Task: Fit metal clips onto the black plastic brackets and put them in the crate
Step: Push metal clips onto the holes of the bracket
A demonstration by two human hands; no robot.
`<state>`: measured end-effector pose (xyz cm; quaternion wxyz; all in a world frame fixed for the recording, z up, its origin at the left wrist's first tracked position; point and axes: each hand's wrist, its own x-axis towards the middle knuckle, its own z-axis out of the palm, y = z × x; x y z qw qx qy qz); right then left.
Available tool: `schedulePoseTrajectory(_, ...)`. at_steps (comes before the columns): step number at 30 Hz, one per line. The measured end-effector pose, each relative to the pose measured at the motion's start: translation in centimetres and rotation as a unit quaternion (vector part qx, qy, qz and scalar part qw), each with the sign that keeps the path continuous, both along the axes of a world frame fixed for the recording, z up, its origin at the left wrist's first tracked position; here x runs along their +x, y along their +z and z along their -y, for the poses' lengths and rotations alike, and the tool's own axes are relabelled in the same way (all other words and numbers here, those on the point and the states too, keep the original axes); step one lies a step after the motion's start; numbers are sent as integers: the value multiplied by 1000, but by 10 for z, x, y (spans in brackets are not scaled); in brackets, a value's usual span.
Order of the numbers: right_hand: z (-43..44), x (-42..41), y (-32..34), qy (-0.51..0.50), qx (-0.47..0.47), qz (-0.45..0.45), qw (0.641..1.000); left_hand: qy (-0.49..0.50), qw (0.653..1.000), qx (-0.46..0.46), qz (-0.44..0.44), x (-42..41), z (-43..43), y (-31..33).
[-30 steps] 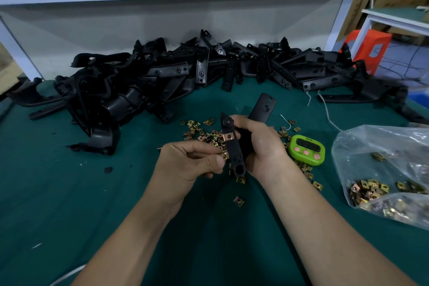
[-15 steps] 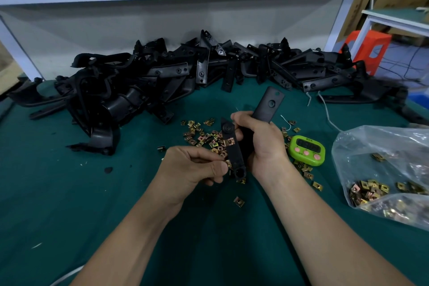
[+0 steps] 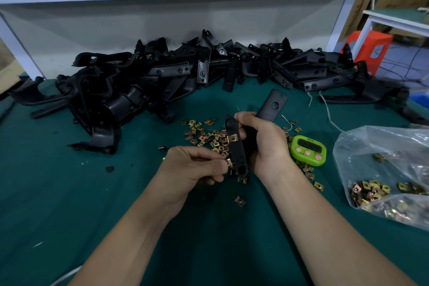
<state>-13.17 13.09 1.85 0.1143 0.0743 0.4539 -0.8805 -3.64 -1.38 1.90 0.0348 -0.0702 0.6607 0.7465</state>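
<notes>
My right hand (image 3: 264,144) grips a black plastic bracket (image 3: 236,153) over the middle of the green table; one arm of the bracket points up and away, the other runs down toward me. A copper-coloured metal clip (image 3: 232,139) sits on the near arm. My left hand (image 3: 192,169) pinches another metal clip (image 3: 229,163) against the lower left edge of that arm. Loose clips (image 3: 204,133) lie scattered on the table just behind my hands. No crate is in view.
A big pile of black brackets (image 3: 162,81) stretches across the back of the table. A green timer (image 3: 307,150) sits right of my hands, and a clear bag of clips (image 3: 383,169) lies at the right edge. A white shelf frame stands behind.
The right hand has tilted the bracket slightly, its upper arm swinging a little right and up. The left hand stays at the bracket's lower edge with the clip.
</notes>
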Motion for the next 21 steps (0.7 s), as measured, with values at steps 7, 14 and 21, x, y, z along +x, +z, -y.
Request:
schedulePoseTrajectory(7, 2, 2, 1, -5, 12, -30, 999, 12, 1000, -13, -1, -1, -3, -2)
schedulePoseTrajectory(14, 2, 1, 1, -12, 5, -30, 999, 22, 999, -31, 0, -1, -4, -2)
schedulePoseTrajectory(21, 2, 2, 2, -8, 13, -28, 1000, 16, 1000, -18, 3, 1, -4, 0)
